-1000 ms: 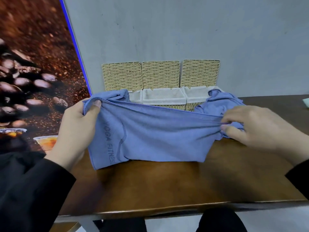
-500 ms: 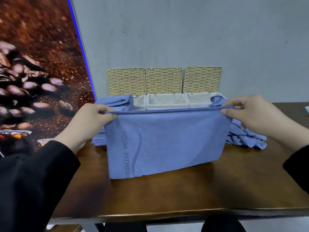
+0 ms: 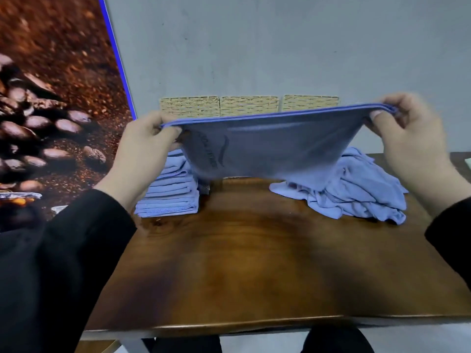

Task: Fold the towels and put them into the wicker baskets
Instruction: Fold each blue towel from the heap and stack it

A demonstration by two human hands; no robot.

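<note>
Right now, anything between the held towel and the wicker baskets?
Nothing visible. Both hands, left and right, hold the towel up directly before the baskets; folded stack and loose pile sit aside.

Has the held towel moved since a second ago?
Yes. The towel has gone up: its top edge now crosses the wicker baskets' backs, and its bottom hangs off the table.

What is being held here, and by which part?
A blue towel, pinched at its two top corners: left hand on one, right hand on the other.
</note>
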